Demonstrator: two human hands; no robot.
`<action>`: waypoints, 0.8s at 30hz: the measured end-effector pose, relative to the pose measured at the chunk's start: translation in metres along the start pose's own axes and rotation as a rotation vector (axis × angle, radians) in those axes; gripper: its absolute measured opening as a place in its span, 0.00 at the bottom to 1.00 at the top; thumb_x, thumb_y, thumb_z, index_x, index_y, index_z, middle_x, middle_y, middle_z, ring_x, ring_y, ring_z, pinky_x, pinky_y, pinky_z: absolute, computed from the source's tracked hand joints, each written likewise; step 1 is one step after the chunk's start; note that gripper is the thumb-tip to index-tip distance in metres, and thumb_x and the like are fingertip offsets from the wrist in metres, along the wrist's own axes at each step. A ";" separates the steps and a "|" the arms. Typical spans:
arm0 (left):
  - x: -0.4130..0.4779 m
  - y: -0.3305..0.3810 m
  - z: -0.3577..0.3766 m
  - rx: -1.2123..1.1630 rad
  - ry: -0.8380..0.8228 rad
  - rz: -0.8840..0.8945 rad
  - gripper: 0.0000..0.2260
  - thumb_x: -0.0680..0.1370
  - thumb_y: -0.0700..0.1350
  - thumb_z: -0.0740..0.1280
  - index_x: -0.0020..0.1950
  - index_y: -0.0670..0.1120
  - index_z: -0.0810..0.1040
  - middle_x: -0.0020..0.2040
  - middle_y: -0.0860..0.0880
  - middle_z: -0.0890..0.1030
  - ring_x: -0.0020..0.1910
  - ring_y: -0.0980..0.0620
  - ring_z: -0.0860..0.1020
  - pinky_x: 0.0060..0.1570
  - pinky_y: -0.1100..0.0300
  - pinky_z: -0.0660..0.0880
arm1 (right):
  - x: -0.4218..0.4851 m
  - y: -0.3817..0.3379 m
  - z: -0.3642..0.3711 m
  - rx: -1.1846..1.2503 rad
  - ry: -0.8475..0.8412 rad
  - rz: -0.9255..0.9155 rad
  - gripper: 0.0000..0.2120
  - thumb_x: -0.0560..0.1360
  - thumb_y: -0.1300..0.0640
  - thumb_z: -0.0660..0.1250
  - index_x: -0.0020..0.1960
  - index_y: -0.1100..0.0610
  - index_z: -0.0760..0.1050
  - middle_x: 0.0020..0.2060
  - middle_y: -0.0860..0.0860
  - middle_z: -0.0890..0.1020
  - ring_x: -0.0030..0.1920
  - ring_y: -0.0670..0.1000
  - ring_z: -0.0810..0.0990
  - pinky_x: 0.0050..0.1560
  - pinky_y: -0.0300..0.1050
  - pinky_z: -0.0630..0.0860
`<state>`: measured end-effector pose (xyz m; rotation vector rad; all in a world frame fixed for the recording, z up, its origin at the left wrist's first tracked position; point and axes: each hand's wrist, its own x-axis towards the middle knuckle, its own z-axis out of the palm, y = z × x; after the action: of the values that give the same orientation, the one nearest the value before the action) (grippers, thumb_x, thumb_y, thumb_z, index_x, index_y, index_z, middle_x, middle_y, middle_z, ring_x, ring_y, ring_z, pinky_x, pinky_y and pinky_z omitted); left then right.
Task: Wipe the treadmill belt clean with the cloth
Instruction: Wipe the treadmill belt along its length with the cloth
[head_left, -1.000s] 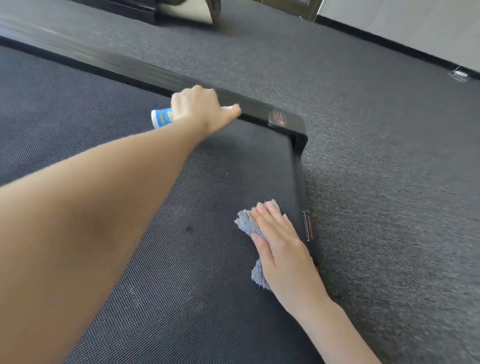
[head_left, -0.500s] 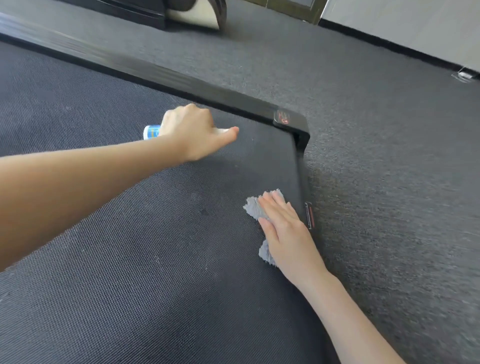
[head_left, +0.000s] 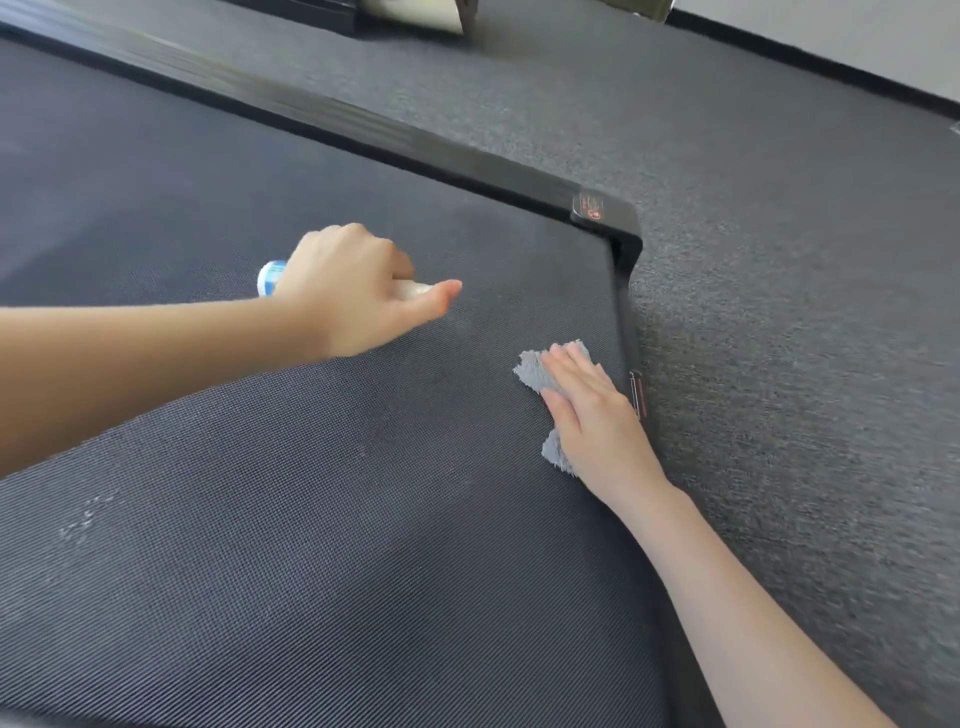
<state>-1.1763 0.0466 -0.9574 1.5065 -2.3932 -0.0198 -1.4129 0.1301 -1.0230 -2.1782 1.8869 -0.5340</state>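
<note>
The dark textured treadmill belt (head_left: 311, 571) fills most of the view. My right hand (head_left: 592, 415) lies flat, fingers straight, pressing a grey fluffy cloth (head_left: 535, 371) onto the belt near its right edge. My left hand (head_left: 353, 296) grips a small spray bottle (head_left: 271, 278) with a blue and white label, its nozzle end pointing right over the belt, with the index finger stretched along it. Most of the bottle is hidden in the fist. A few pale specks (head_left: 83, 519) mark the belt at lower left.
A glossy black side rail (head_left: 363, 124) runs along the belt's far edge to a corner cap (head_left: 605, 213) with a red warning label. Grey carpet (head_left: 779, 312) lies beyond to the right. A dark furniture base (head_left: 311, 13) stands at the top.
My left hand with the bottle has drawn back from the far rail toward me over the belt. My right hand and the cloth have stayed near the right edge.
</note>
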 end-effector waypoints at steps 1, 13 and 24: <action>-0.010 -0.002 -0.002 0.015 0.028 0.040 0.32 0.70 0.70 0.45 0.27 0.42 0.64 0.26 0.44 0.69 0.30 0.43 0.69 0.26 0.62 0.53 | 0.000 0.000 0.000 -0.002 -0.003 0.005 0.20 0.81 0.58 0.53 0.73 0.58 0.60 0.73 0.49 0.62 0.75 0.45 0.52 0.71 0.35 0.43; -0.091 0.014 -0.036 0.070 -0.062 0.089 0.33 0.71 0.72 0.47 0.27 0.43 0.65 0.26 0.47 0.72 0.29 0.44 0.71 0.28 0.60 0.59 | -0.002 -0.004 -0.002 -0.042 -0.004 0.024 0.19 0.81 0.59 0.54 0.71 0.61 0.64 0.71 0.54 0.66 0.74 0.49 0.58 0.68 0.32 0.48; -0.154 0.001 -0.048 0.179 -0.121 0.119 0.33 0.63 0.72 0.36 0.27 0.44 0.63 0.25 0.51 0.70 0.26 0.49 0.68 0.26 0.61 0.54 | -0.005 -0.014 -0.005 0.053 -0.008 0.117 0.19 0.81 0.59 0.55 0.72 0.59 0.63 0.73 0.52 0.63 0.74 0.47 0.55 0.70 0.37 0.48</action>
<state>-1.1030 0.1904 -0.9507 1.4732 -2.6390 0.1372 -1.4022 0.1379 -1.0139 -2.0191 1.9585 -0.5453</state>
